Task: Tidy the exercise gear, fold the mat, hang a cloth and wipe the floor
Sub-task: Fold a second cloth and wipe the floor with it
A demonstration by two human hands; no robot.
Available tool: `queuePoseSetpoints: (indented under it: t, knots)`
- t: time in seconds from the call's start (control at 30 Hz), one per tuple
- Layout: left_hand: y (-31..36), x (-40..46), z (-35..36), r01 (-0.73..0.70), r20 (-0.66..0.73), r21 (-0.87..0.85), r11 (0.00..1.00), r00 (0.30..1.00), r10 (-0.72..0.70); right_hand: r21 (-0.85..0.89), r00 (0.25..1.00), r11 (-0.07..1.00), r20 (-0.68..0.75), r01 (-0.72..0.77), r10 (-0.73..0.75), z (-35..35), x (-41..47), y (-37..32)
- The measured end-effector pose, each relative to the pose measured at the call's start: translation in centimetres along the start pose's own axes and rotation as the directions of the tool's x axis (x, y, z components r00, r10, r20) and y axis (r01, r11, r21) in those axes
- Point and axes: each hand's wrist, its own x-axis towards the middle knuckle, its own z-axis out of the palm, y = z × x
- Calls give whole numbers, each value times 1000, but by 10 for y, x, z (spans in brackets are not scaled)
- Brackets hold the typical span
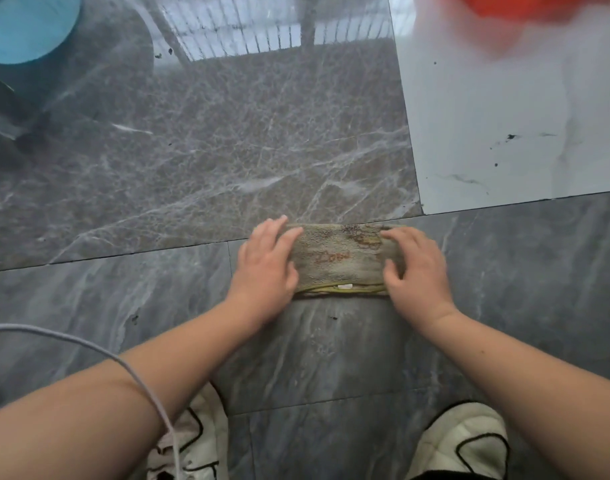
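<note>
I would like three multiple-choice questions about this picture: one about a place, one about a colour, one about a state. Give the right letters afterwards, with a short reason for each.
1. Where does the cloth lie?
A. on the floor between the two hands
B. inside the blue tub
C. over a shoe

2. What colour is the round tub at the upper left corner?
A. yellow
B. light blue
C. black

3. How do the left hand and right hand meet the cloth?
A. both lifted clear of it
B. only one touches it
C. both press down on its ends

Answers: 1 A, the folded cloth lies flat on the grey floor, with a hand on each end. 2 B, the tub's side is light blue. 3 C, the fingers of each hand lie spread on one end of the cloth.
</note>
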Motion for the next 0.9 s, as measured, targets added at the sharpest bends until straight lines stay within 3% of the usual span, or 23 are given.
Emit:
queuePoseSetpoints:
  t: [0.13,0.2,0.33,0.4,0.53,0.63,0.77,0.83,0.9]
  knots:
    - [-37,17,-25,0,23,7,1000,1000,0,110,952,946,6,-305,306,-10,8,9]
    - [-46,23,-32,23,71,-3,1000,997,-23,87,928,923,25,-374,373,-9,13,10]
    - [-41,37,-48,195,190,-176,965,969,-161,-7,912,916,90,-400,399,-10,20,2]
    - [-38,47,-54,266,260,-157,951,940,-220,11,893,896,94,-444,441,-11,24,-2]
    - [-33,52,-57,226,324,18,974,920,-219,-42,855,865,140,-499,500,-13,31,-3]
    - [-30,42,-60,158,276,10,987,949,-155,-112,856,874,179,-473,486,-16,32,-1]
    - [-28,27,-62,147,208,-159,976,972,-113,-42,897,911,162,-411,412,-15,25,-2]
    - [-29,24,-56,257,223,-290,922,955,-196,-5,911,922,155,-386,382,-13,23,-7]
    - [-29,21,-50,426,300,-443,789,900,-318,23,908,914,133,-405,398,-12,22,-12]
